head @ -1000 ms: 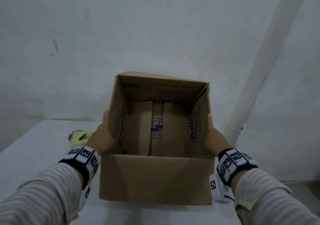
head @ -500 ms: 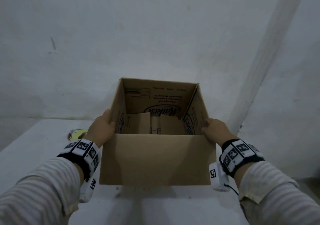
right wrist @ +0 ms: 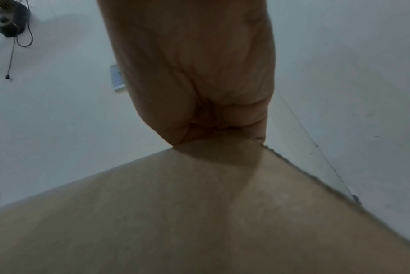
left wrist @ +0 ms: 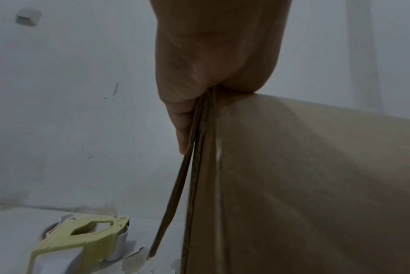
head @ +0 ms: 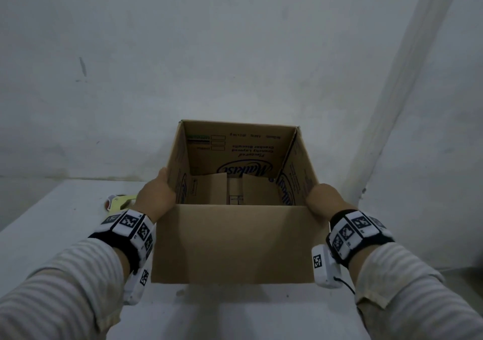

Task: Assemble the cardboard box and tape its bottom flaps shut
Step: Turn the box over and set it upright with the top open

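tape dispenser (head: 119,201) beside held box (head: 235,243)

Upside-down print inside the cardboard box

On the far inner wall of the cardboard box (head: 235,243) we read, inverted, a blue oval logo that looks like "Maliketse" or similar, and above it "Flavoured Crunchy Layered Cracker Biscuits". Smaller lines near the far rim are too blurred for us. The wristbands (head: 130,222) carry square black-and-white coded markers, no words.
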